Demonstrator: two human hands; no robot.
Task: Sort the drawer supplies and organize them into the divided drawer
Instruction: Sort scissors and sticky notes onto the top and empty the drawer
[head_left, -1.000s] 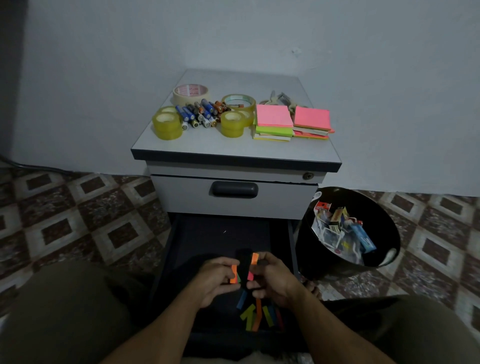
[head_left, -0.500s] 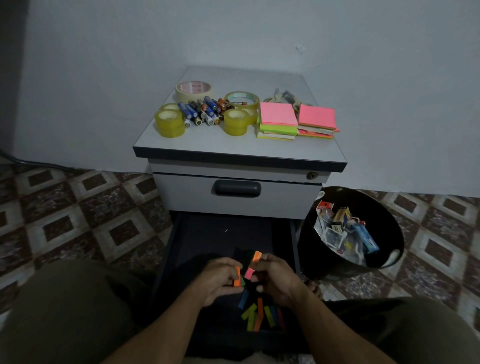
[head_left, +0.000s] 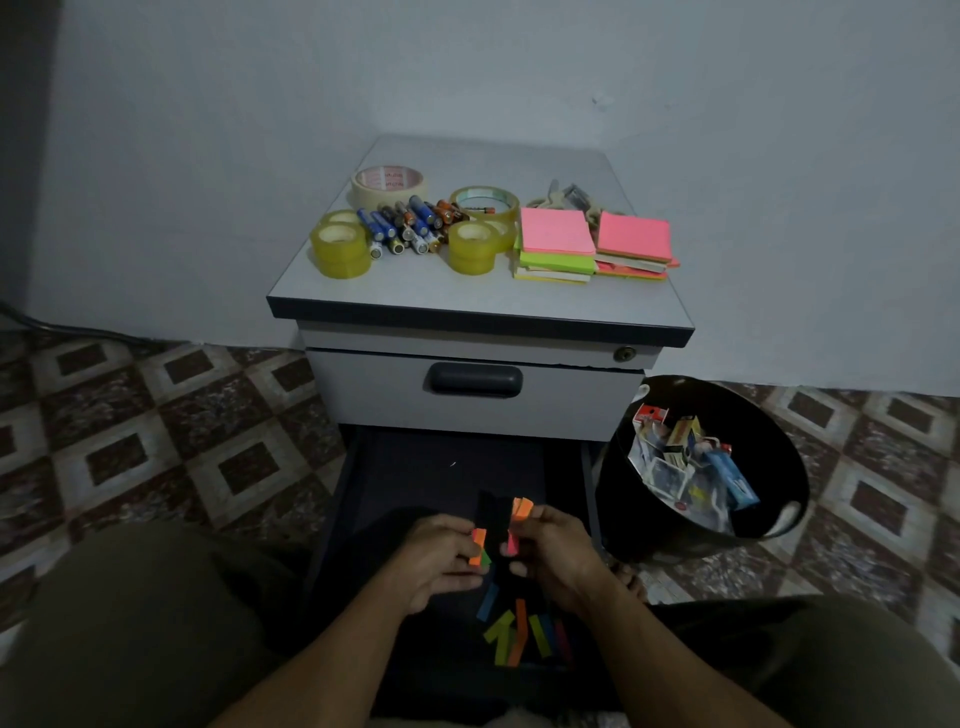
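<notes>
I'm looking down at a low grey desk (head_left: 483, 293) with a dark front edge. It stands against a pale blue-grey wall (head_left: 208, 156) on a floor of brown-and-cream patterned tiles (head_left: 130, 457).

On its top, from left to right, sit:
- yellow clear-tape rolls (head_left: 340, 249), with a beige masking-tape roll (head_left: 388, 184) at the far side
- a heap of cylindrical batteries (head_left: 405, 223)
- two stacks of pink, green and yellow sticky notes (head_left: 556, 244), the right stack lying close to the top's right edge

The near strip of the top shows only grey surface. The closed upper drawer front (head_left: 571, 400) carries a dark recessed handle.

Below it, the dark lower drawer (head_left: 343, 493) is pulled out toward me, between knees in olive trousers (head_left: 130, 623). It is too dim inside to tell its compartments.

Both hands hover over the drawer's near half.
- The left hand (head_left: 441, 556) has its fingers closed in a pinch on orange and green paper strips (head_left: 480, 548).
- The right hand (head_left: 550, 551) has its fingers pinched on orange and pink paper strips (head_left: 519, 512).
- A black strip (head_left: 491, 514) stands upright between them; I cannot tell which hand holds it.

Loose coloured paper strips (head_left: 519, 636) lie on the drawer floor just near of the hands.

A round black bin (head_left: 779, 499) holding small packets stands on the tiles just right of the drawer, its rim near the drawer's right wall. Open tile lies to the left.
</notes>
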